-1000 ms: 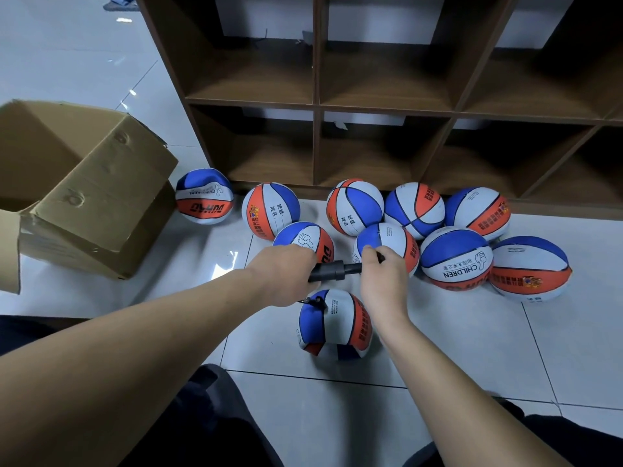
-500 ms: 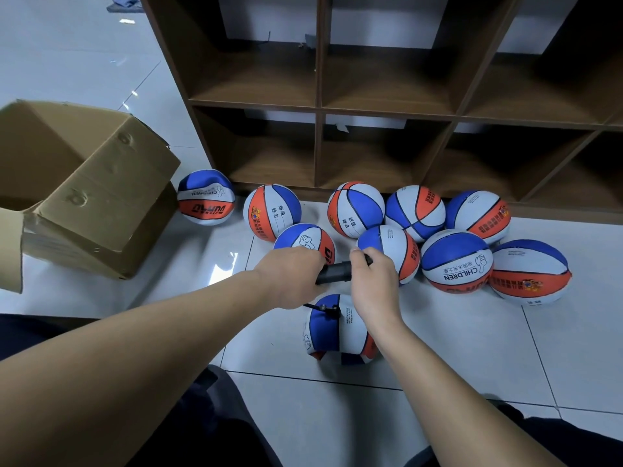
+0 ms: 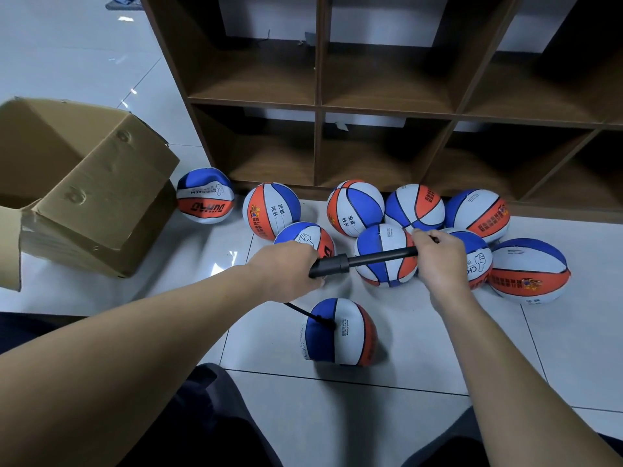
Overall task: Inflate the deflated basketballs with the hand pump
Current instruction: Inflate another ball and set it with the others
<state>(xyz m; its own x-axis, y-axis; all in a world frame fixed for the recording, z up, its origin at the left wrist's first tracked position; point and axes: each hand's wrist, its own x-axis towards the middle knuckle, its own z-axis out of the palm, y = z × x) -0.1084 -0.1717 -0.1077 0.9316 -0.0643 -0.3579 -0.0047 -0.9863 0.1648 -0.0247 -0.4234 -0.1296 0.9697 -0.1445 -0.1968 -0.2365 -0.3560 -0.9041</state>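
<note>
Left hand (image 3: 286, 271) clenched round the barrel of a black hand pump (image 3: 332, 264); right hand (image 3: 441, 261) gripping its handle, piston rod drawn out between them. Below the left fingers, the hose (image 3: 300, 310) enters a limp, half-collapsed basketball (image 3: 340, 332) on the tiled floor (image 3: 438, 348). Beyond the fingers: a cluster of basketballs (image 3: 384, 254), a wooden shelf unit (image 3: 387, 106); far left, an open cardboard box (image 3: 87, 183).

A storeroom, likely a school's: bare wooden cubby shelves (image 3: 387, 109), white tiled floor (image 3: 421, 416), open cardboard box (image 3: 84, 183)

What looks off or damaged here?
The ball on the hose is still slack, its blue side creased and flat. The far-left ball also looks dented on top. The cardboard box has pressed-in dents on its flap. Nothing spilled.
</note>
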